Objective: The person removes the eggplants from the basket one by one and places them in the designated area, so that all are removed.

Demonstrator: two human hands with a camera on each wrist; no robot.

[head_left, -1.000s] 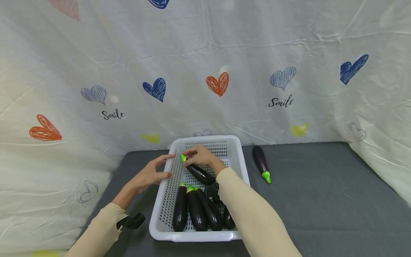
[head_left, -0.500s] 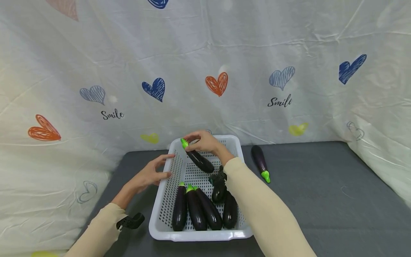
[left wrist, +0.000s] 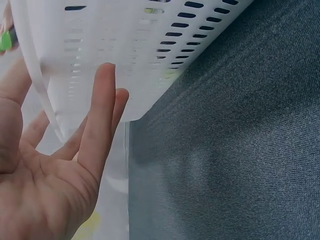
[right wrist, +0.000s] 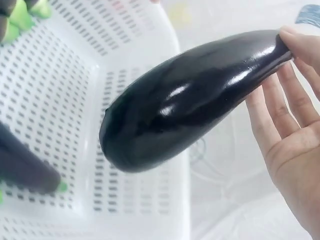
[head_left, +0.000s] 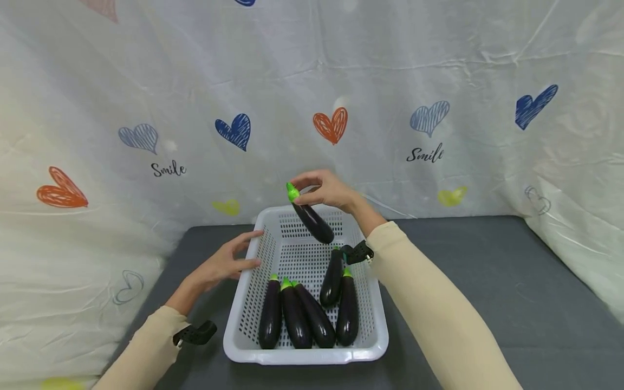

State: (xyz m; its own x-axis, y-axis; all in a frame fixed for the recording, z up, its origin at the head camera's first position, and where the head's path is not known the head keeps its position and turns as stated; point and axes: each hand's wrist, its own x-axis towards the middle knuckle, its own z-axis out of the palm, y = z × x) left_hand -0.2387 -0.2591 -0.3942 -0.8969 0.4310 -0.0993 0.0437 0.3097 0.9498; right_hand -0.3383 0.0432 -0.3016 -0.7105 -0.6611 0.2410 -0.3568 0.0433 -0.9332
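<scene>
My right hand (head_left: 325,189) pinches a glossy dark eggplant (head_left: 314,223) near its bright green stem, thumb against fingers. The eggplant hangs tilted above the far part of a white perforated basket (head_left: 306,357), its blunt end pointing down and right. In the right wrist view the eggplant (right wrist: 185,100) fills the middle, and the thumb presses its narrow end. Several more eggplants (head_left: 294,319) lie in the near half of the basket. My left hand (head_left: 225,264) is at the basket's left side, fingers extended; in the left wrist view, the hand (left wrist: 55,175) lies against its outer wall.
A dark grey cloth (head_left: 468,281) covers the table under the basket. Behind it hangs a pale curtain (head_left: 283,81) printed with hearts and words. My right sleeve (head_left: 429,292) crosses over the table to the right of the basket.
My right hand has lifted the eggplant up and away from the basket floor, then slightly right. The left hand has barely moved. The loose eggplant to the right is now hidden behind my sleeve.
</scene>
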